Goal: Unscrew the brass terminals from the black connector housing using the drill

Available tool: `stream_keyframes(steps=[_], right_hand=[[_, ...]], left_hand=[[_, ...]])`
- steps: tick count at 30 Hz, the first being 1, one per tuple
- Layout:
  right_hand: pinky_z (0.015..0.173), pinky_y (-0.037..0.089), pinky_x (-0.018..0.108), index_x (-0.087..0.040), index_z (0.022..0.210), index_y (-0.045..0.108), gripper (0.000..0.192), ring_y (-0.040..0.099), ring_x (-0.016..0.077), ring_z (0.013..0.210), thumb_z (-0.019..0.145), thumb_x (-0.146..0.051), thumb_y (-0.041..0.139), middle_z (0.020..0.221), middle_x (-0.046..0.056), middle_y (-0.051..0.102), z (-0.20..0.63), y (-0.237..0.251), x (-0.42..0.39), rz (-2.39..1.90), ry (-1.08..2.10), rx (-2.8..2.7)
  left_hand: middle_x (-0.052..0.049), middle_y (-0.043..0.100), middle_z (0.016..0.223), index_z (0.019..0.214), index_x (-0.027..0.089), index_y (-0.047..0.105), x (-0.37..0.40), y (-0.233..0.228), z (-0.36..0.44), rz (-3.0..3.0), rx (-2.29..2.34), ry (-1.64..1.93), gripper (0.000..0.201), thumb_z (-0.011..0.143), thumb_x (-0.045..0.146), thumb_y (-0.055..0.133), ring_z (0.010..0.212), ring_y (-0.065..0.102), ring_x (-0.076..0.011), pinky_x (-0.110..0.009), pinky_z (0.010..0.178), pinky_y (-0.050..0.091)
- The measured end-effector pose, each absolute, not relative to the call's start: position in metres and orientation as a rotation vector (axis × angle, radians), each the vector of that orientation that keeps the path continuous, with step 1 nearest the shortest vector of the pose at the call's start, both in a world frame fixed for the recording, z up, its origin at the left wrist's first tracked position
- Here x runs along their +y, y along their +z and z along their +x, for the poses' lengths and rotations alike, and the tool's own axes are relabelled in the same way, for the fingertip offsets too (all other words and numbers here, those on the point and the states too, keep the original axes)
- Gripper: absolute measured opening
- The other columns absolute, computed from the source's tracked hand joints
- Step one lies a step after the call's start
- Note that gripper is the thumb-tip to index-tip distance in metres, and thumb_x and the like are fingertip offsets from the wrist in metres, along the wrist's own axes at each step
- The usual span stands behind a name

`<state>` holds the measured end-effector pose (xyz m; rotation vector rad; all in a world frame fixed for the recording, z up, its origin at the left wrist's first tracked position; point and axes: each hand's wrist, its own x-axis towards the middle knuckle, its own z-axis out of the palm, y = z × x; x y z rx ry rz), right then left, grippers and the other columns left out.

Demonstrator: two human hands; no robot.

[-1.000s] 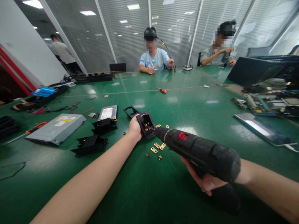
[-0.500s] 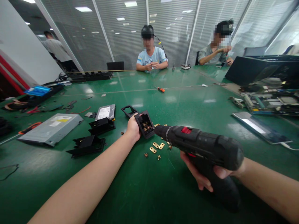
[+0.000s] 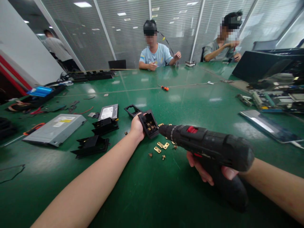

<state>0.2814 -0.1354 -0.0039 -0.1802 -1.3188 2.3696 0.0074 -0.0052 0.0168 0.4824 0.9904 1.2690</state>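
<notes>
My left hand (image 3: 138, 127) is closed around a black plastic housing (image 3: 152, 133), tilted so its open side faces me. Brass screws and terminals show inside it. In my right hand (image 3: 213, 172) is a black cordless drill (image 3: 209, 142), gripped by the handle. Its chuck points left at the housing's right edge; whether the bit touches a screw cannot be made out. Below the housing lie several brass plates (image 3: 157, 149) and loose screws (image 3: 163, 157). A second black frame (image 3: 132, 110) is just behind my left hand.
Left of my forearm are black plastic parts (image 3: 91, 146), a hard drive (image 3: 108, 112) and a grey metal drive (image 3: 55, 131). An orange screwdriver (image 3: 164, 88) lies farther back. At right are a phone (image 3: 268, 126) on a cable and circuit boards (image 3: 280, 99). Two people sit across the table.
The view has shifted slightly. My hands keep the housing and drill in nearly the same pose. The person opposite has parted their hands, one moving out to the right.
</notes>
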Motion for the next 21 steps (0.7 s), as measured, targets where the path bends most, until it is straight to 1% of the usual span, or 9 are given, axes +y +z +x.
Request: stream_keyframes(steps=[4, 7, 11, 15, 18, 21], right_hand=[[0.074, 0.063, 0.025, -0.015, 0.126, 0.07, 0.071, 0.079, 0.016, 0.073, 0.065, -0.027, 0.104, 0.089, 0.004, 0.082, 0.2825, -0.0079, -0.1345, -0.189, 2.366, -1.35], [0.074, 0.063, 0.028, -0.016, 0.127, 0.069, 0.074, 0.079, 0.0176, 0.076, 0.063, -0.027, 0.105, 0.091, 0.005, 0.082, 0.284, -0.0107, -0.1316, -0.204, 2.392, -1.385], [0.078, 0.063, 0.029, -0.016, 0.124, 0.069, 0.069, 0.079, 0.0174, 0.077, 0.066, -0.028, 0.104, 0.09, 0.005, 0.083, 0.2852, -0.0121, -0.1308, -0.24, 2.372, -1.396], [0.075, 0.063, 0.03, -0.017, 0.126, 0.068, 0.074, 0.079, 0.0198, 0.077, 0.063, -0.031, 0.105, 0.088, 0.005, 0.083, 0.2847, -0.0127, -0.1302, -0.225, 2.361, -1.421], [0.074, 0.062, 0.029, -0.017, 0.128, 0.067, 0.074, 0.08, 0.0195, 0.076, 0.066, -0.035, 0.104, 0.089, 0.004, 0.083, 0.2838, -0.0115, -0.1293, -0.218, 2.347, -1.433], [0.076, 0.062, 0.03, -0.016, 0.127, 0.069, 0.072, 0.08, 0.0198, 0.076, 0.066, -0.033, 0.104, 0.09, 0.005, 0.082, 0.2831, -0.0108, -0.1285, -0.208, 2.349, -1.463]], left_hand=[[-0.007, 0.068, 0.067, 0.076, 0.019, 0.063, -0.0054, 0.0174, 0.009, 0.498, 1.009, 1.274, 0.019, 0.086, 0.031, 0.053, 0.059, 0.067, -0.0242, -0.039, 0.063, 0.059], [-0.005, 0.067, 0.067, 0.076, 0.02, 0.063, -0.0045, 0.0163, 0.009, 0.497, 0.997, 1.296, 0.017, 0.086, 0.031, 0.055, 0.058, 0.066, -0.0234, -0.039, 0.065, 0.06], [-0.005, 0.067, 0.067, 0.08, 0.019, 0.065, -0.0028, 0.0135, 0.0072, 0.477, 0.981, 1.289, 0.014, 0.083, 0.031, 0.058, 0.061, 0.068, -0.0246, -0.04, 0.068, 0.06], [-0.005, 0.069, 0.068, 0.087, 0.019, 0.067, -0.0016, 0.0107, 0.0051, 0.488, 0.979, 1.281, 0.018, 0.082, 0.034, 0.06, 0.063, 0.069, -0.0261, -0.041, 0.068, 0.061], [-0.005, 0.069, 0.069, 0.09, 0.018, 0.068, -0.0013, 0.0101, 0.0049, 0.494, 0.987, 1.276, 0.02, 0.082, 0.035, 0.06, 0.063, 0.069, -0.0263, -0.041, 0.067, 0.061], [-0.005, 0.069, 0.069, 0.09, 0.019, 0.068, -0.0018, 0.0112, 0.0056, 0.496, 0.992, 1.283, 0.019, 0.083, 0.034, 0.058, 0.063, 0.069, -0.0257, -0.041, 0.067, 0.061]])
